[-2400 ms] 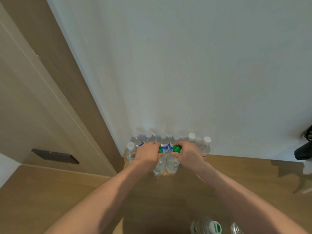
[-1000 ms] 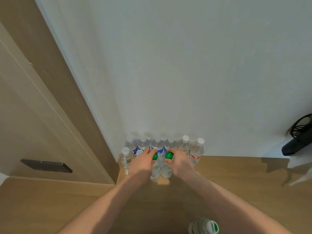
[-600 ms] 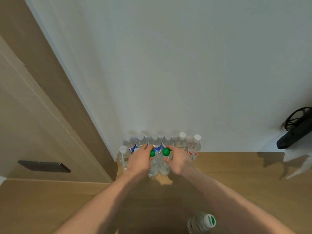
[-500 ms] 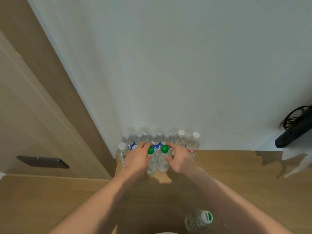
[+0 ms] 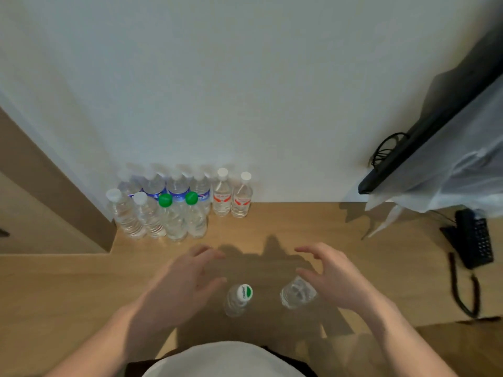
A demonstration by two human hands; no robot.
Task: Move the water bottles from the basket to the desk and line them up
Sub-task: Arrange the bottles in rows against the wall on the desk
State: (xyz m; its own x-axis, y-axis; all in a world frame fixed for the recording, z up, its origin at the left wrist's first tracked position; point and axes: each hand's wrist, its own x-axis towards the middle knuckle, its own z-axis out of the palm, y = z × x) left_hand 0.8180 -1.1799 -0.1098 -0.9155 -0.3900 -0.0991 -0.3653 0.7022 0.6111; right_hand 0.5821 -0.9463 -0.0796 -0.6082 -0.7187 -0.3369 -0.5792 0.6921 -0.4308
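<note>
Several clear water bottles stand in two rows at the desk's (image 5: 299,227) back left corner against the wall. The front row ends with two green-capped bottles (image 5: 171,217) (image 5: 194,214); two red-labelled bottles (image 5: 221,194) (image 5: 241,195) close the back row on the right. Two more bottles stand near the front edge: one with a white-and-green cap (image 5: 239,299) and a clear one (image 5: 296,292). My left hand (image 5: 179,284) hovers open just left of the white-and-green-capped bottle. My right hand (image 5: 334,278) is open beside the clear one. No basket is in view.
A black monitor (image 5: 424,137) under a plastic cover hangs over the right side, with cables behind. A black telephone (image 5: 473,238) with a coiled cord sits at the desk's right edge. A wooden panel (image 5: 40,180) borders the left.
Both hands have let go of the two green-capped bottles and drawn back to the near bottles. The view has tilted down and pulled away from the wall.
</note>
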